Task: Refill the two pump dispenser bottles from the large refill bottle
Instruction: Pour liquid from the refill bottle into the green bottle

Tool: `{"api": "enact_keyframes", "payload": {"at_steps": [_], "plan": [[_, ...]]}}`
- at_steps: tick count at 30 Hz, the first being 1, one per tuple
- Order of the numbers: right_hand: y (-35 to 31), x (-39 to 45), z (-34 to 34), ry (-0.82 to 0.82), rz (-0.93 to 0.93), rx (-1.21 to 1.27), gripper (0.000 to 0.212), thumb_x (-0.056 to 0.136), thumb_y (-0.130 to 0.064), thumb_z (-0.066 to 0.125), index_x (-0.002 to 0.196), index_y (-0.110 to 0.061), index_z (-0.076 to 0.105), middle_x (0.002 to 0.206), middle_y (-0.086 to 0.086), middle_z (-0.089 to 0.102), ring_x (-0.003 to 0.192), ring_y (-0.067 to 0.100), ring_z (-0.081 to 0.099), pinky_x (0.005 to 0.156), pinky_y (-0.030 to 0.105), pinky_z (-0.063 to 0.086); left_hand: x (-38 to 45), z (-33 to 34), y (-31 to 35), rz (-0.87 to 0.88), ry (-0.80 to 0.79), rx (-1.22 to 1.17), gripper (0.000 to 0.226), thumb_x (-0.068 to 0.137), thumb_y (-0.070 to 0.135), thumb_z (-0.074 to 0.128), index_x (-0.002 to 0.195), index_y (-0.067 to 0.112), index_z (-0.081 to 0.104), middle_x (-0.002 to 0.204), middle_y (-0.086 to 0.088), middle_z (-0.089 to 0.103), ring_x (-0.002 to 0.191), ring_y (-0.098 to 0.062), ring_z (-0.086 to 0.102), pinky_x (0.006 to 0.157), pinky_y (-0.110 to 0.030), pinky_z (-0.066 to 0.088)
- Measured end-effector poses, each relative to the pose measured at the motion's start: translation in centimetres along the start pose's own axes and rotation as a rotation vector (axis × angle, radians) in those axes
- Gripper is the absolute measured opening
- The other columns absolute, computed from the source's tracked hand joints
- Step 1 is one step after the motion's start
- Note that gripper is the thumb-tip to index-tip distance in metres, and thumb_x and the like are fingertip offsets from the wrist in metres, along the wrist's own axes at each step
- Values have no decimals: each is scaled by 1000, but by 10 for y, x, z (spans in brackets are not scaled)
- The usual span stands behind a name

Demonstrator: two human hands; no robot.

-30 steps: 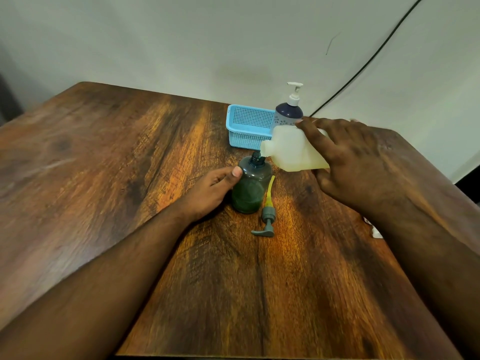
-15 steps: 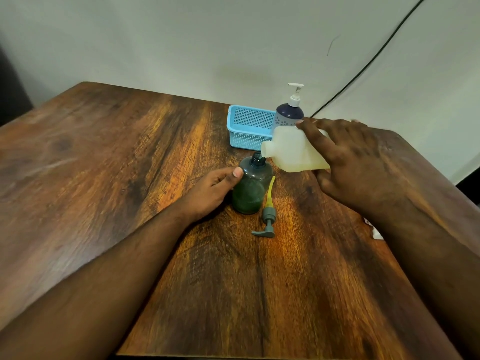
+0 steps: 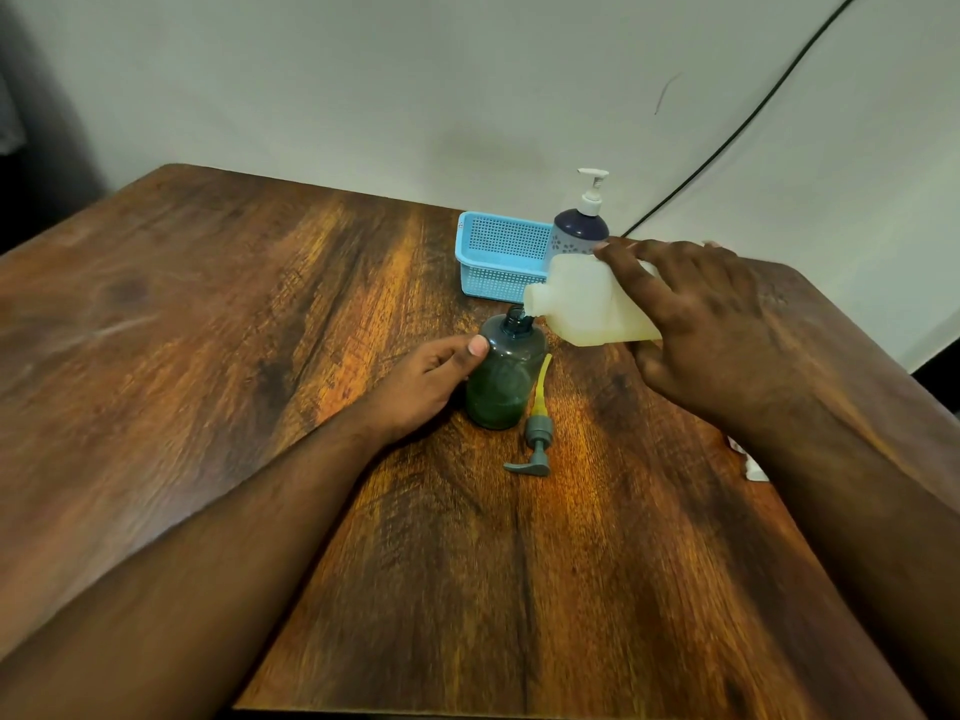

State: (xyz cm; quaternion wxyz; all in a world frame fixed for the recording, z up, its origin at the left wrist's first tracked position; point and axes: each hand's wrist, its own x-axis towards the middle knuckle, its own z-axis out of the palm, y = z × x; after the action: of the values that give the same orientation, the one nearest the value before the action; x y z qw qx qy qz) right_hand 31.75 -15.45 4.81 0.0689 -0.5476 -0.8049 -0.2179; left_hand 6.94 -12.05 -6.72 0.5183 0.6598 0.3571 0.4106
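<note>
Partly hidden behind the right hand, the pale, translucent refill bottle lies tipped sideways in its grip, spout at the open neck of the dark green bottle. The left hand is wrapped around that rounded bottle, which stands on the grainy wooden desk. Its grey pump with a yellow tube lies just beside it. Behind, a blue mesh basket and a white-pumped dispenser stand. A white scrap peeks from under the right forearm.

A wooden table with glossy streaked grain carries a translucent dark plastic bottle, a milky matt plastic refill bottle, a perforated light-blue plastic basket and a grey plastic pump head.
</note>
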Motion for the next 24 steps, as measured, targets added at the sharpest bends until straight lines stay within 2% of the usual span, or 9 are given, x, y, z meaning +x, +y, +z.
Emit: {"api": "enact_keyframes", "payload": {"at_steps": [2,7,11,17,24], "plan": [[0,0,1,-1,0,7,86,81,-31,69,152,-27,19,148,15,38,135,39,35,113,56,24,0,1,1,-3,3,-7,34,93,45,39,109,30,65,113,17,68,109,4,62,91,-15,50],[1,1,1,22,-15,-3,86,79,-29,71,151,-24,23,145,16,41,131,40,38,112,57,26,0,0,1,17,14,7,35,94,44,39,107,29,66,113,13,69,110,-2,63,95,-22,51],[1,2,2,25,-18,4,86,79,-28,71,151,-24,23,145,16,41,131,40,38,112,57,26,-1,1,4,28,12,16,33,93,43,39,107,29,66,110,16,68,106,4,64,90,-15,50],[2,2,2,40,-24,-16,87,78,-27,71,150,-24,23,143,15,42,130,39,39,112,56,26,1,-2,-4,5,-6,-2,38,94,56,44,107,30,69,117,7,70,117,-11,62,102,-35,48],[0,1,0,28,-16,-2,86,79,-26,70,151,-24,24,146,16,41,133,40,38,113,58,25,0,-2,-3,7,3,24,42,94,50,41,111,23,68,120,3,69,115,-11,63,104,-40,48]]}}
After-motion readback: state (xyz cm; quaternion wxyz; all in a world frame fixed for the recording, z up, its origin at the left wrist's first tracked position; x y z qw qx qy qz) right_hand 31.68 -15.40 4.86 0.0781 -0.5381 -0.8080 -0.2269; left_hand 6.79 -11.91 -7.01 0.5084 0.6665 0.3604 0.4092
